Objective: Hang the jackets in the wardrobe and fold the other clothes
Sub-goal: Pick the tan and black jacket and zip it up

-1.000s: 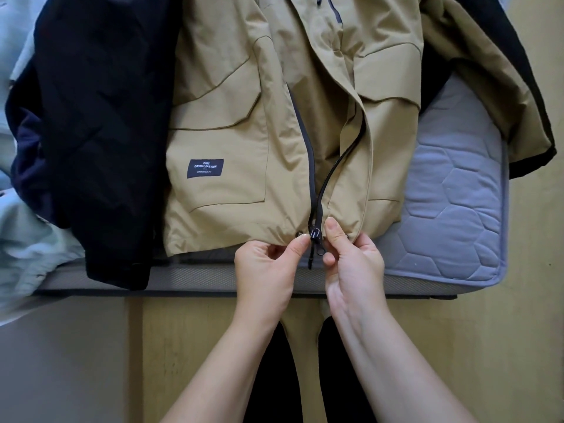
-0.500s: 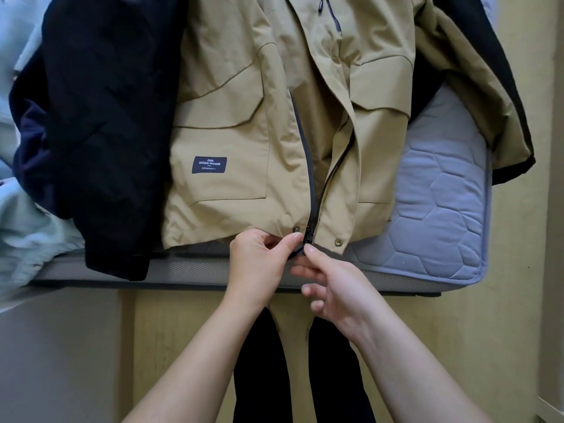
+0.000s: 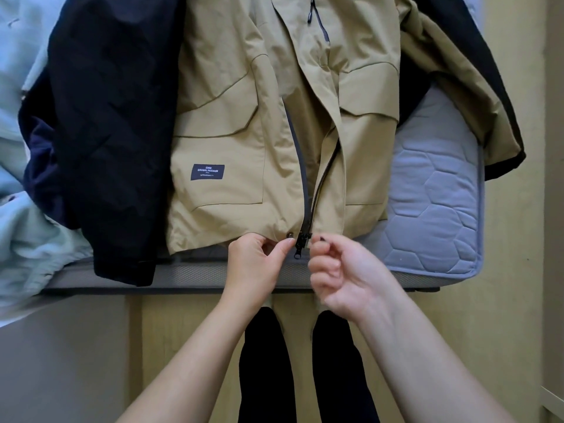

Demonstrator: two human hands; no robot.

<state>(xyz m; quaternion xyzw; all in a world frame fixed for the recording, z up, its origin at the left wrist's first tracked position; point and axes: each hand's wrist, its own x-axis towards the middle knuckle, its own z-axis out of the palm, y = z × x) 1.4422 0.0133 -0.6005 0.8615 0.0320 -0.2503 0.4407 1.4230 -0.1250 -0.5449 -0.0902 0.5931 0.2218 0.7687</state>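
Observation:
A tan jacket (image 3: 244, 117) lies front-up on the bed, its hem at the near edge. Its black zipper (image 3: 300, 241) is joined at the bottom, with the pull hanging below the hem, and the front is open above. My left hand (image 3: 256, 267) pinches the left front hem beside a snap button. My right hand (image 3: 345, 276), fingers curled and a little blurred, pinches the right front hem just right of the zipper. A dark navy jacket (image 3: 106, 132) lies to the left, partly under the tan one.
A pale blue garment (image 3: 27, 233) is bunched at the far left. The grey quilted mattress (image 3: 433, 193) shows bare at the right, where a tan sleeve with a black cuff (image 3: 500, 154) hangs over. My black-clad legs (image 3: 265, 361) stand on the wooden floor.
The two zipper halves have been brought together at the bottom. My right hand has let go of the zipper end and shifted slightly right along the hem. My left hand stayed in place.

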